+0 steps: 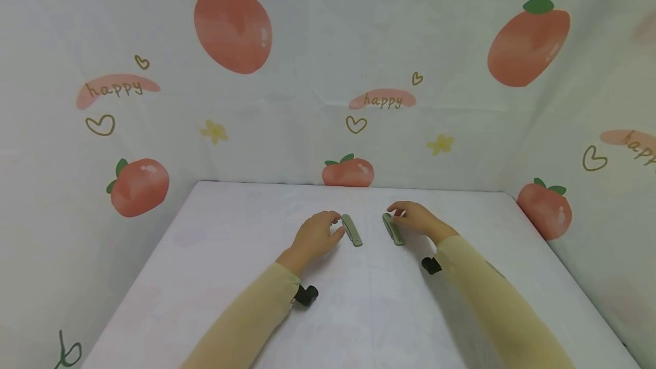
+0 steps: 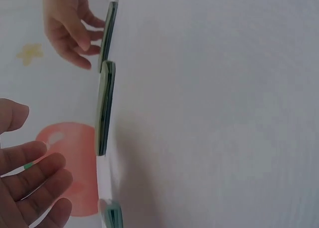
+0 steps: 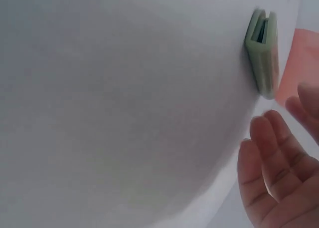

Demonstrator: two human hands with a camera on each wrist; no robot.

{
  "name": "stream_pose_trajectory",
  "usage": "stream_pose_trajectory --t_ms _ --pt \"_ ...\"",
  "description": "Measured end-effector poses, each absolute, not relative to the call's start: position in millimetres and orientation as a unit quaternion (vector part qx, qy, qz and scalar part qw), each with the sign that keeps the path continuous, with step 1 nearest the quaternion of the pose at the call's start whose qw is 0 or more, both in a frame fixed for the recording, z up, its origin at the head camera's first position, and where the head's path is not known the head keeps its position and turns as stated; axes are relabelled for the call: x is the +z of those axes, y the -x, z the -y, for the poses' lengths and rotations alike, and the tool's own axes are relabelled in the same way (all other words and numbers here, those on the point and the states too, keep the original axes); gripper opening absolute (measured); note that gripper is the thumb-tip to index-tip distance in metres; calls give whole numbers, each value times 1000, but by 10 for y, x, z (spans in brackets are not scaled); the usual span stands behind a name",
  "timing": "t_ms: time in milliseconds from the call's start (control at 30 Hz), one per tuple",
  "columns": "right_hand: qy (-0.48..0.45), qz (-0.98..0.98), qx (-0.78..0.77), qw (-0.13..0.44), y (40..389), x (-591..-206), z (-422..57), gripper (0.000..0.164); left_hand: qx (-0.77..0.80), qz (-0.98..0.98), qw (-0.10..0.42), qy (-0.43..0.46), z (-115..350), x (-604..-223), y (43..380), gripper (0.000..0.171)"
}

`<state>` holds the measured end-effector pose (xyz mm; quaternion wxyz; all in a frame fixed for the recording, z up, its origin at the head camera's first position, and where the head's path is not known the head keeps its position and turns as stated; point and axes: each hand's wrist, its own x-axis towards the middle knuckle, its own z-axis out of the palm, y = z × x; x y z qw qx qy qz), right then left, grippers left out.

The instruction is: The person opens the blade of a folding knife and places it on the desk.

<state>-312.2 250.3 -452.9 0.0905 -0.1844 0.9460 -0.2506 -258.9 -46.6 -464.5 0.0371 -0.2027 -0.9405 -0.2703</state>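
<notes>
Two slim green folded pieces lie on the white table, each slotted along one edge. My left hand (image 1: 316,235) hovers just left of the left green piece (image 1: 351,230), fingers loosely bent and holding nothing. On the other side, my right hand (image 1: 414,218) is at the far end of the right green piece (image 1: 393,229), fingertips overlapping it in the head view. The right wrist view shows those fingers relaxed and apart from the green piece (image 3: 264,53). A third green piece (image 2: 113,217) shows at the bottom of the left wrist view; the left hand hides it from the head view.
The white table (image 1: 215,300) meets a fruit-printed cloth backdrop (image 1: 307,44) at its back and sides. A black wrist camera (image 1: 307,295) sits on the left sleeve, and another black wrist camera (image 1: 431,265) on the right.
</notes>
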Motion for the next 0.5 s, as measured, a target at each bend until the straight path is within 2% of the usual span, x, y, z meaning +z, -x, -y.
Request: stream_pose_trajectory --t_ms 267,500 --pt "165 -946 -232 153 3226 -4552 -2423 32 -262 940 32 216 318 -4694 2592 34" --pt "132 -945 -241 174 3251 -4565 -2402 31 -270 938 30 217 140 -4697 2624 36"
